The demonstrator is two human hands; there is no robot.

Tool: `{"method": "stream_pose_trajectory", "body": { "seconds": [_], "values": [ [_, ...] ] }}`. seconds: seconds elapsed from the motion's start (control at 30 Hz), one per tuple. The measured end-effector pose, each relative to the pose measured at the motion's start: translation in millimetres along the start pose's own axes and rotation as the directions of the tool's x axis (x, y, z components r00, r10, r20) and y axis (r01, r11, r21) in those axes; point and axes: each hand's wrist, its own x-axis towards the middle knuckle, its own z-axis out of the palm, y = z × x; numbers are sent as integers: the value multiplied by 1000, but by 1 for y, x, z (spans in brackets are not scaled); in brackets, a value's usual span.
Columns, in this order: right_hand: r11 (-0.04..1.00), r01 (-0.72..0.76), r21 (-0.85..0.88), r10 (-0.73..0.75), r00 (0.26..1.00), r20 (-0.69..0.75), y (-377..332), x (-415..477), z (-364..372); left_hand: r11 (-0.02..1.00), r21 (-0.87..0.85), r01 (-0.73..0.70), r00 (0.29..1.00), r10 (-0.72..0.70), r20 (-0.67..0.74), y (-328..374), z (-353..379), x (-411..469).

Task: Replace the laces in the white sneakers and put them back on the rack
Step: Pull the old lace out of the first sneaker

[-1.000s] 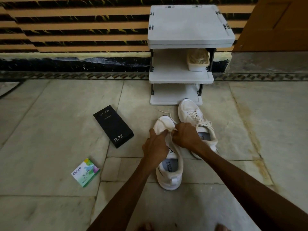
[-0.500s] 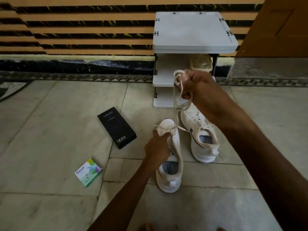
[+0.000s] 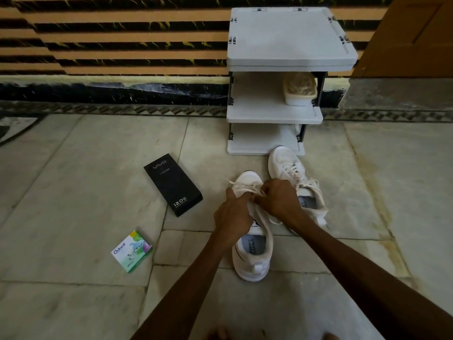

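I count two white sneakers [image 3: 252, 266] [image 3: 285, 165], one rack [image 3: 274, 117] with three shelves, one black box [image 3: 172, 184], one green packet [image 3: 132, 251] and one tub [image 3: 300, 92].

We get a dim, flat picture with soft, diffuse light whose source we cannot place. The marble floor [image 3: 73, 192] shows no hard shadows, only faint shade under the shelves of the shoe rack [image 3: 289, 38], whose top is the brightest patch, upper centre, without glare. The forearms [image 3: 193, 273] go dark and lose detail. The striped wall [image 3: 110, 33] bows near the upper corners, and fine texture looks smeared throughout.
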Motion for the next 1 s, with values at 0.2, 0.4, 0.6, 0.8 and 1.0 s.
{"method": "stream_pose_trajectory", "body": {
  "seconds": [0.2,0.4,0.6,0.8,1.0],
  "values": [
    [993,52,109,-40,993,-109,-4,1,-5,1000,-24,7,1000,-7,4,0,-1,0],
    [911,229,342,-88,919,-383,-33,1,-74,998,53,-18,1000,19,-9,6,-3,-3],
    [869,264,418,-64,898,-435,-35,-5,-82,1000,3,-25,999,25,22,0,-6,1],
    [861,164,482,44,919,-392,-24,0,-65,999,-27,-32,999,32,25,0,-8,0],
    [837,277,472,21,846,-533,-27,-1,-75,997,81,-13,999,15,-34,2,-1,-3]
  ]
}}
